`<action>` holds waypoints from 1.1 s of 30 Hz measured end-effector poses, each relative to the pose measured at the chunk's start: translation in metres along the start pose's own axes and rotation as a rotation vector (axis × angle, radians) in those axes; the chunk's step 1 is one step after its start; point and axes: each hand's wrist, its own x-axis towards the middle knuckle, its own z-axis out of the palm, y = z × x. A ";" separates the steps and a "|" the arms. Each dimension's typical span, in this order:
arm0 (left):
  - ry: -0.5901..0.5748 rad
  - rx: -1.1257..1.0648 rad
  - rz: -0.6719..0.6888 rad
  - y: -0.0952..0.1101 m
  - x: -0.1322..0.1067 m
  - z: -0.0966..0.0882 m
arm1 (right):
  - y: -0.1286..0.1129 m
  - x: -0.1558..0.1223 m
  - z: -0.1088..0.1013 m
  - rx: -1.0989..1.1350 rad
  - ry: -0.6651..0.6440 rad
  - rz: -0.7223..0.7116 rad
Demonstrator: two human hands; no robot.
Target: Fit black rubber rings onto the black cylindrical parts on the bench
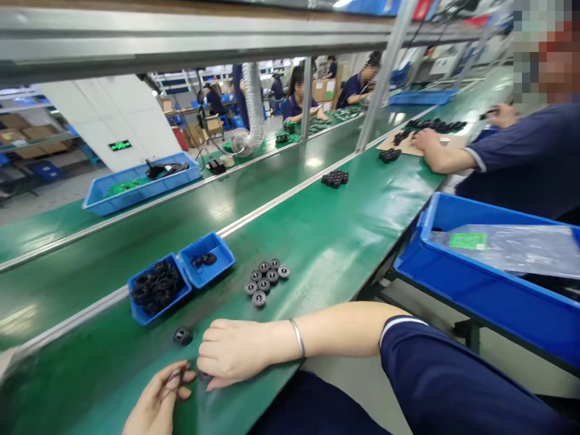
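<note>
My left hand (pixel 158 402) pinches a thin dark strip, possibly a rubber ring, between its fingertips. My right hand (pixel 231 353), with a metal bangle (pixel 298 338) on the wrist, rests on the green conveyor belt (pixel 312 241) just beside it. Something dark shows under its fingertips, too hidden to name. A single black rubber grommet (pixel 183 336) lies just beyond that hand. Several matching grommets (pixel 265 283) stand in a loose group further up the belt. A small blue tray (pixel 168 309) holds a pile of black rubber rings, and a second blue tray (pixel 221 252) holds a few.
A large blue crate (pixel 480 302) with a clear plastic bag stands to my right. A co-worker's hand (pixel 428 142) works on a cardboard sheet (pixel 399 144) along the belt. A metal rail (pixel 181 39) runs overhead, and a parallel belt lies to the left.
</note>
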 end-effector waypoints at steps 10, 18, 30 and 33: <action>0.140 -0.322 -0.158 0.007 -0.007 0.003 | -0.007 0.030 0.022 0.190 -0.044 0.037; 0.181 -0.431 -0.185 0.009 -0.013 -0.004 | -0.002 0.030 0.022 0.361 0.065 0.118; 0.155 -0.182 -0.011 0.047 -0.026 -0.002 | -0.002 0.041 0.002 1.073 0.172 0.560; 0.162 -0.061 0.061 0.047 -0.027 -0.002 | 0.000 0.041 0.001 1.228 0.130 0.660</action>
